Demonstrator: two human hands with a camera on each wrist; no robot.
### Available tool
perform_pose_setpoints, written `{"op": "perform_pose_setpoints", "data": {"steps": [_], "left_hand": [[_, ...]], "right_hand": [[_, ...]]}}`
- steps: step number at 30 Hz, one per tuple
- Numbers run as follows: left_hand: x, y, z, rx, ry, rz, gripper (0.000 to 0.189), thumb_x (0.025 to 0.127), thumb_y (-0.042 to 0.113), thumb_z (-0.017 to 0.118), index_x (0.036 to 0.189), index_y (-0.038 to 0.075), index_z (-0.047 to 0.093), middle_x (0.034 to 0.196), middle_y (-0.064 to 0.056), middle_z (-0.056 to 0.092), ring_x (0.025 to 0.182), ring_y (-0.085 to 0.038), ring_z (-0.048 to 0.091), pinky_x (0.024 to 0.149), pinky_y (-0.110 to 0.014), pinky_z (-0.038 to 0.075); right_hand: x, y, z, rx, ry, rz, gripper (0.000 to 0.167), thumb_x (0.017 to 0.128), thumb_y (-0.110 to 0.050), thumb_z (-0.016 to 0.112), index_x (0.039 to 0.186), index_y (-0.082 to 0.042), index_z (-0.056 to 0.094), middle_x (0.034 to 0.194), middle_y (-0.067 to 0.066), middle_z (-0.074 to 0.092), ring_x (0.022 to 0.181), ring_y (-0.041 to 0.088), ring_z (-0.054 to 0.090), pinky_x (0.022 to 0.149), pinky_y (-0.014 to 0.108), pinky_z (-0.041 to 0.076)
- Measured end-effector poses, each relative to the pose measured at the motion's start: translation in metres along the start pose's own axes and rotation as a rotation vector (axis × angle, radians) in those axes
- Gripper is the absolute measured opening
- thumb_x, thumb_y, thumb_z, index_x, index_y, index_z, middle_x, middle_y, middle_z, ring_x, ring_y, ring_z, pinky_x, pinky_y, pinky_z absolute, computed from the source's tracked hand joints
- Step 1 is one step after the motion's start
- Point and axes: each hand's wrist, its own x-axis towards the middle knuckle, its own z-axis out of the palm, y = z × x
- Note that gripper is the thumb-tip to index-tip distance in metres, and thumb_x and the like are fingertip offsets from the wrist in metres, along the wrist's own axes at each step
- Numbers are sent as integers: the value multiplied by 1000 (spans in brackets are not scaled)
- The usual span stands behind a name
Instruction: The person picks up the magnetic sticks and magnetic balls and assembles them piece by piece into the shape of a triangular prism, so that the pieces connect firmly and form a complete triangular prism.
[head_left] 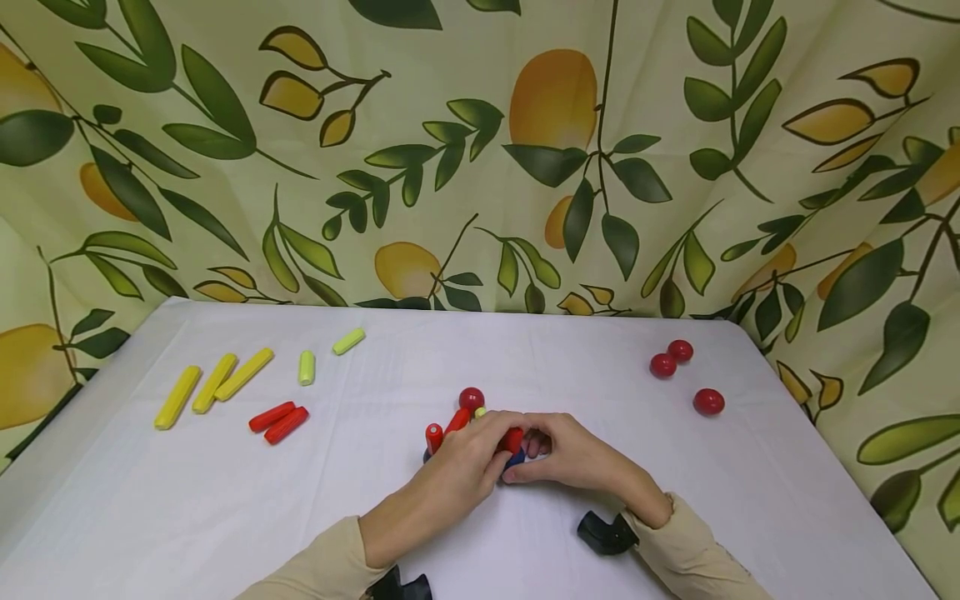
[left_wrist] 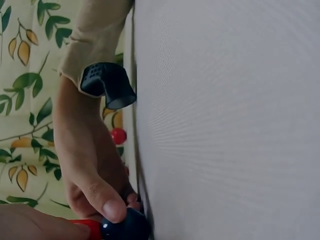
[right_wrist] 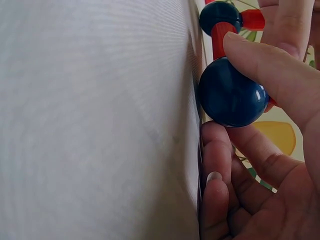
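Both hands work close together on a small structure of balls and rods at the front middle of the table. My left hand (head_left: 465, 454) reaches over it and pinches a red rod (left_wrist: 89, 229) that meets a dark blue ball (right_wrist: 232, 92). My right hand (head_left: 573, 450) holds that ball, its thumb (right_wrist: 270, 70) across the top and fingers curled beside it. In the right wrist view, another red rod (right_wrist: 223, 40) links it to a second blue ball (right_wrist: 220, 19). Beyond my left hand, a red ball (head_left: 471, 398) and an upright red rod (head_left: 433, 437) show. The left hand hides much of the structure.
On the left lie several yellow rods (head_left: 177, 397), two red rods (head_left: 287, 425) and two short light green rods (head_left: 306, 367). Several loose red balls (head_left: 708, 402) sit at the right. A patterned curtain (head_left: 450, 167) hangs behind the white-covered table (head_left: 600, 358).
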Motion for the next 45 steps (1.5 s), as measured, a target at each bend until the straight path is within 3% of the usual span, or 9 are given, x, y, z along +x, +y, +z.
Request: {"op": "perform_pose_setpoints", "data": {"steps": [7,11,15,20,24,29,35,41,45], "left_hand": [[6,7,-24,14,71,92,34,86,0,73,117,10,63,117,-1,66,107,-13,65,90,-26,55],[9,6,-47,-28,50,77,32,86,5,75,116,11,66,115,-1,68,108,-14,65,92,-29,55],[9,1,-71,-31,-141,-53,36,88,12,75,122,12,64,117,-1,67,107,-17,64,95,-34,55],[10,-11,-89,-7,-422,-201,38,87,17,76,123,12,66,111,-2,66,93,-15,57,80,-28,52],[12,-25,-93,-26,-510,-241,29,85,11,77,113,11,68,103,0,66,87,-12,55,75,-27,50],[12,-39,-90,-52,-563,-280,19,82,10,79,98,14,69,90,5,64,77,-10,54,68,-22,48],[-4,-52,-77,-86,-511,-296,18,83,14,79,98,14,69,86,7,60,75,-9,55,68,-21,47],[-27,-68,-62,-258,-383,-293,21,85,21,78,103,15,69,92,5,62,84,-11,58,73,-20,49],[-35,-76,-57,-313,-327,-307,22,84,27,79,102,19,68,90,5,62,85,-12,55,72,-20,45]], "right_hand": [[1,0,0,-8,6,1,33,79,-31,84,100,-15,65,81,-2,58,76,10,54,67,20,46],[0,0,0,-15,7,17,30,79,-31,84,93,-15,63,79,-2,57,77,11,53,67,20,46],[0,0,0,-21,5,36,30,79,-30,84,93,-14,63,80,-2,57,77,12,54,68,20,47],[1,-2,0,-22,3,60,31,78,-30,84,93,-14,63,80,-3,57,77,13,55,67,21,47],[1,-3,0,-14,2,71,31,78,-29,84,93,-13,63,80,-3,57,77,12,55,68,21,47],[0,-2,-1,-1,4,85,31,78,-29,85,91,-13,62,79,-3,56,77,12,54,67,21,46],[-2,0,1,-9,25,100,31,77,-30,85,90,-14,62,78,-3,56,76,12,54,66,21,45],[-6,-2,4,-45,71,66,31,76,-29,85,88,-14,61,79,-4,56,75,9,53,66,20,45],[-6,-4,5,-50,80,55,31,76,-30,85,89,-14,62,79,-4,56,75,8,52,66,19,44]]}}
